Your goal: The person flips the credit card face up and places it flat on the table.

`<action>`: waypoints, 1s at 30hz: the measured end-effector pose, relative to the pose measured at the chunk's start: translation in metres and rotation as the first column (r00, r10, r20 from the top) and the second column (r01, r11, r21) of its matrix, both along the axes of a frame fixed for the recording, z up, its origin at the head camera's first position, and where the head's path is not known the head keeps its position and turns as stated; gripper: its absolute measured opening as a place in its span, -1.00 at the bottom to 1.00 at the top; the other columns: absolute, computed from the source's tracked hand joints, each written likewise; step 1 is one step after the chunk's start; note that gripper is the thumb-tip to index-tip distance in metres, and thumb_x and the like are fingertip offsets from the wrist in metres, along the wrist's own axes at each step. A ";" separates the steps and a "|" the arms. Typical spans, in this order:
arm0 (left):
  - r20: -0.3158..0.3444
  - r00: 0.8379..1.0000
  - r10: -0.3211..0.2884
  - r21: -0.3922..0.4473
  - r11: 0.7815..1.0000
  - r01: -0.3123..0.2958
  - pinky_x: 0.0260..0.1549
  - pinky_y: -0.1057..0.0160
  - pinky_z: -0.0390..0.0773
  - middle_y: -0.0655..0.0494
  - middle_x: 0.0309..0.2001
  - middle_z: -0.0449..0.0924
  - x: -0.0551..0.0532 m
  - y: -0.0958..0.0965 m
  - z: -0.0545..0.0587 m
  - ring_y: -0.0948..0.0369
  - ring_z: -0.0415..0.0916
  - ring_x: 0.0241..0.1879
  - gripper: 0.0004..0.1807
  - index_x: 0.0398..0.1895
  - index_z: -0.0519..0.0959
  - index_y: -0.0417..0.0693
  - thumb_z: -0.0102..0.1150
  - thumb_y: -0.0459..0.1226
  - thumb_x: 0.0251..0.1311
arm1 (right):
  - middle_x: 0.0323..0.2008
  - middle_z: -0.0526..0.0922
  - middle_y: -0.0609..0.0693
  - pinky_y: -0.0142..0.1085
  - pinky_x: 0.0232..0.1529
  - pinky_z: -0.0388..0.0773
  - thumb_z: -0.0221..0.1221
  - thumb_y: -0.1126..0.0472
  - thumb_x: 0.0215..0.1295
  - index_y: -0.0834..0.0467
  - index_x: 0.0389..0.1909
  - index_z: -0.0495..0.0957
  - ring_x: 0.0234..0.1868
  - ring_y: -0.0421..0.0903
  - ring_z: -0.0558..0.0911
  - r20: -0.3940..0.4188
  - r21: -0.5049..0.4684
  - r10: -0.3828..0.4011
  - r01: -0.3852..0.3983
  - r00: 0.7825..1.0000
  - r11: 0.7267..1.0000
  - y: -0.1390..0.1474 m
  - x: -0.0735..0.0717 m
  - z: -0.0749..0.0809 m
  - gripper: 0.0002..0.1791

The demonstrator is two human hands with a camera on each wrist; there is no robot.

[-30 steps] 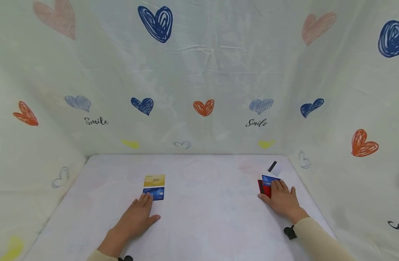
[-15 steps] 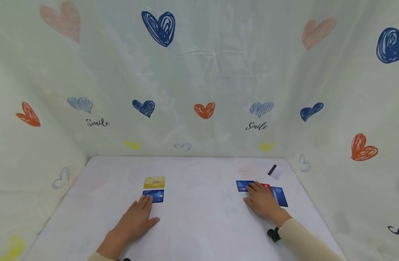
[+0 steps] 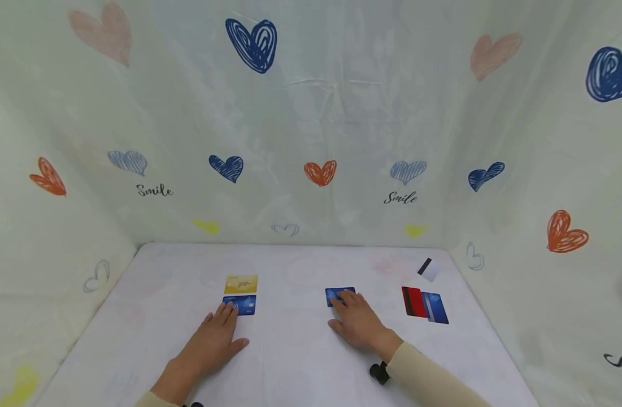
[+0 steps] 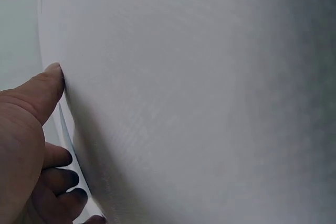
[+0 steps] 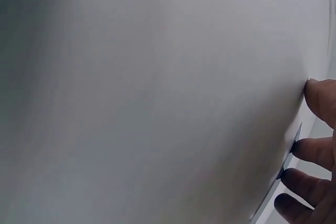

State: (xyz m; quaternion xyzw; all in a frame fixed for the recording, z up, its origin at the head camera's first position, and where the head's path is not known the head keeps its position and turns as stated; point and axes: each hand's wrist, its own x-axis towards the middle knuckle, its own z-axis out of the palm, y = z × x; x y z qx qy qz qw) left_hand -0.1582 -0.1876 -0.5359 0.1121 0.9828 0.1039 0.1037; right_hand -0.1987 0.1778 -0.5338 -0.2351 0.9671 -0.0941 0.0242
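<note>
In the head view, my left hand [image 3: 211, 342] rests with its fingertips on a blue bank card [image 3: 247, 304] lying flat on the table. A gold bank card [image 3: 241, 284] lies just behind it. My right hand [image 3: 359, 323] touches another blue bank card [image 3: 332, 293] near the table's middle, its fingers covering part of the card. The right wrist view shows fingertips [image 5: 299, 182] pressing on the thin card [image 5: 269, 195], seen edge-on, while the thumb is on the table. Neither hand's fingers wrap round a card. The left wrist view shows my left thumb [image 4: 50, 85] on the table surface.
Toward the right side of the table [image 3: 290, 367], a red card [image 3: 414, 302] slightly overlaps or touches a blue card [image 3: 436, 308] with a pale stripe. A white card [image 3: 430, 270] with a black stripe lies behind them. A heart-printed curtain [image 3: 321, 113] borders the back and sides.
My right hand has slid one blue card leftward from the right-hand group to the table's middle, uncovering the red card and the other blue card. My left hand has stayed on its card.
</note>
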 end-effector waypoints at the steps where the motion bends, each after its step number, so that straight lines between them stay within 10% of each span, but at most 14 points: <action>1: -0.010 1.000 0.000 -0.005 1.000 0.000 0.53 -0.34 0.13 -0.37 0.59 0.18 0.001 0.000 0.000 -0.28 0.07 0.61 -0.05 0.54 0.28 -0.41 0.30 0.14 0.38 | 0.42 0.47 0.24 0.24 0.52 0.27 0.22 -0.07 0.53 0.26 0.43 0.49 0.50 0.25 0.40 -0.008 0.000 0.014 -0.014 1.000 1.000 -0.005 0.001 0.000 -0.37; 13: -0.056 0.989 -0.134 0.042 0.990 0.136 0.58 -0.18 0.13 -0.18 0.63 0.19 0.000 0.068 0.008 -0.09 0.10 0.64 -0.13 0.59 0.29 -0.24 0.32 0.05 0.40 | 0.47 0.41 0.19 0.25 0.51 0.28 0.17 -0.23 0.52 0.14 0.53 0.39 0.50 0.20 0.38 0.002 0.036 0.053 -0.053 0.999 0.998 -0.062 0.006 -0.001 -0.25; 22: -0.051 0.971 -0.235 0.044 0.971 0.237 0.60 -0.12 0.13 -0.11 0.64 0.20 -0.016 0.127 0.010 -0.04 0.09 0.66 -0.15 0.61 0.28 -0.18 0.20 0.12 0.46 | 0.32 0.54 0.25 0.23 0.40 0.40 0.37 0.00 0.38 0.30 0.37 0.48 0.38 0.29 0.48 -0.109 -0.069 -0.041 0.034 0.993 0.997 -0.016 -0.005 0.004 -0.32; 30: -0.014 0.972 -0.233 0.028 0.972 0.233 0.61 -0.14 0.09 -0.07 0.65 0.19 -0.019 0.125 0.002 -0.03 0.07 0.66 -0.13 0.61 0.28 -0.13 0.16 0.20 0.45 | 0.39 0.50 0.17 0.20 0.38 0.44 0.31 -0.11 0.45 0.22 0.47 0.41 0.42 0.21 0.43 -0.015 -0.069 -0.029 0.028 0.999 0.997 -0.005 -0.017 -0.002 -0.26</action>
